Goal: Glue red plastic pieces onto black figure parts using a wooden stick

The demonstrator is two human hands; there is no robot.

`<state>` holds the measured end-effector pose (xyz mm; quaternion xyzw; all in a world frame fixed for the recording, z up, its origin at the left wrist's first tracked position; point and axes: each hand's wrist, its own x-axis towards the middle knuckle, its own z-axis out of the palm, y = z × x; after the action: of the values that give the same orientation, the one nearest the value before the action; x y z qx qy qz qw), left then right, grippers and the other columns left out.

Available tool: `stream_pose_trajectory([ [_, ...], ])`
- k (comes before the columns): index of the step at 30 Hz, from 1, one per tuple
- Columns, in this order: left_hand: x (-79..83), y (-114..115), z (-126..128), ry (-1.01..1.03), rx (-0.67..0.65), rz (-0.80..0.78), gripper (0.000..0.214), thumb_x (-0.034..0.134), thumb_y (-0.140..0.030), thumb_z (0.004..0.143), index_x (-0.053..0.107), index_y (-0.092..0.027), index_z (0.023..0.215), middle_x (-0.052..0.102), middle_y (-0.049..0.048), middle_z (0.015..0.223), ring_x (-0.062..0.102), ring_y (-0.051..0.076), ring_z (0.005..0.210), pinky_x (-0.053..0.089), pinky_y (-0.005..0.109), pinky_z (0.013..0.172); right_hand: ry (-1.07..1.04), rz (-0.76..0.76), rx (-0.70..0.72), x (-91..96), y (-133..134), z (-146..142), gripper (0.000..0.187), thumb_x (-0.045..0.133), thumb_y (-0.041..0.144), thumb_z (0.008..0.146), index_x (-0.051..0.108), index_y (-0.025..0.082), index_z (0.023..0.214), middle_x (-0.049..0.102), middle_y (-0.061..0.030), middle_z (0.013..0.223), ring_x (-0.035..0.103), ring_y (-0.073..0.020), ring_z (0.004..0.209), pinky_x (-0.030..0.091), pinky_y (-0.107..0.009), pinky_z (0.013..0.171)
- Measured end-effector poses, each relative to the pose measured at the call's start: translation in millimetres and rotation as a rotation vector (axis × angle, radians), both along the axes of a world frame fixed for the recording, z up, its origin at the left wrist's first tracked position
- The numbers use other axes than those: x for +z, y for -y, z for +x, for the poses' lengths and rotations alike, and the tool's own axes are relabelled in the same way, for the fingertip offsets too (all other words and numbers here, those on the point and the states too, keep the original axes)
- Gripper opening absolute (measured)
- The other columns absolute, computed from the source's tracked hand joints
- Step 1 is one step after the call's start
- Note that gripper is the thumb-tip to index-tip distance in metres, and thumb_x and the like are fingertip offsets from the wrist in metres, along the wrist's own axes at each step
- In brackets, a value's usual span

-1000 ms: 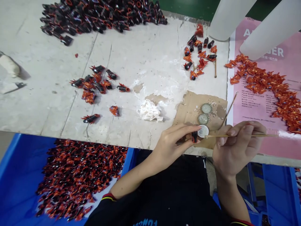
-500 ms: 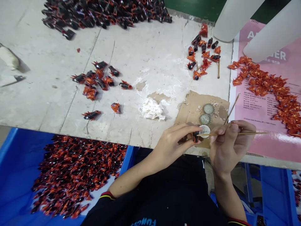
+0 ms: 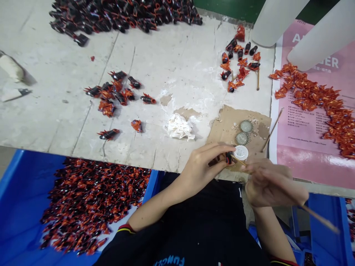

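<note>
Near the table's front edge, my left hand (image 3: 203, 166) pinches a small black-and-red plastic figure part (image 3: 229, 157) between thumb and fingers. My right hand (image 3: 273, 183), blurred by motion, grips a thin wooden stick (image 3: 316, 213). The stick's tip reaches the figure part, though whether it touches is hard to make out. Just behind them lies a white round lid (image 3: 241, 152) on a piece of cardboard (image 3: 222, 123). Two bottle caps (image 3: 246, 126) with pale contents sit on the cardboard too. A second wooden stick (image 3: 273, 129) rests at its right side.
A crumpled white tissue (image 3: 180, 126) lies left of the cardboard. Loose parts (image 3: 113, 92) are scattered on the left. Orange pieces (image 3: 313, 99) cover part of a pink printed sheet (image 3: 305, 162). White cylinders (image 3: 277, 22) stand at back right. A blue bin (image 3: 20, 207) sits below the edge.
My right hand has turned and dropped slightly toward me, swinging the stick from nearly level to slanting, its far end lower. My left hand keeps hold of the figure part, almost in place.
</note>
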<state>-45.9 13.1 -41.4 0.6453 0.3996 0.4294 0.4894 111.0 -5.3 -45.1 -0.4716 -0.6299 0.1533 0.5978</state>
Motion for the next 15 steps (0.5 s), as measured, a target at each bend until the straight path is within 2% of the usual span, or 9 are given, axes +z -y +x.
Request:
stream_pose_trajectory([
  [2,0.8,0.0,0.0,0.029,0.008,-0.034,0.032,0.067,-0.001,0.08,0.07,-0.018,0.108,0.074,0.0067,0.107,0.071,0.015,0.087,0.056,0.021,0.069,-0.195,0.01,-0.015,4.1,-3.9,-5.8,0.013,0.06,0.017,0.091,0.063,0.027,0.099,0.059,0.0051,0.07,0.058,-0.0105,0.052,0.051,-0.024,0.044],
  [5,1.7,0.1,0.4,0.098,0.011,-0.079,0.033,0.071,-0.005,0.079,0.071,-0.019,0.109,0.075,0.0062,0.107,0.071,0.015,0.083,0.057,0.02,0.067,-0.435,-0.129,-0.042,7.9,-8.9,-11.2,0.005,0.057,0.02,0.093,0.06,0.024,0.093,0.053,0.005,0.067,0.052,-0.0094,0.051,0.045,-0.021,0.042],
  [9,1.4,0.4,0.6,0.154,0.011,-0.109,0.039,0.071,-0.002,0.078,0.07,-0.022,0.112,0.075,0.0046,0.108,0.072,0.014,0.086,0.058,0.019,0.071,-0.491,-0.118,-0.05,6.2,-8.9,-10.6,0.006,0.059,0.022,0.093,0.058,0.023,0.087,0.051,0.0052,0.064,0.046,-0.0096,0.049,0.043,-0.023,0.045],
  [15,3.0,0.3,0.3,0.186,0.024,-0.152,0.037,0.073,-0.006,0.077,0.072,-0.022,0.11,0.075,0.0053,0.108,0.072,0.013,0.078,0.061,0.021,0.069,-0.496,-0.104,0.004,1.7,-6.7,-9.7,0.003,0.062,0.019,0.091,0.06,0.021,0.09,0.054,0.005,0.067,0.049,-0.0093,0.053,0.047,-0.023,0.053],
])
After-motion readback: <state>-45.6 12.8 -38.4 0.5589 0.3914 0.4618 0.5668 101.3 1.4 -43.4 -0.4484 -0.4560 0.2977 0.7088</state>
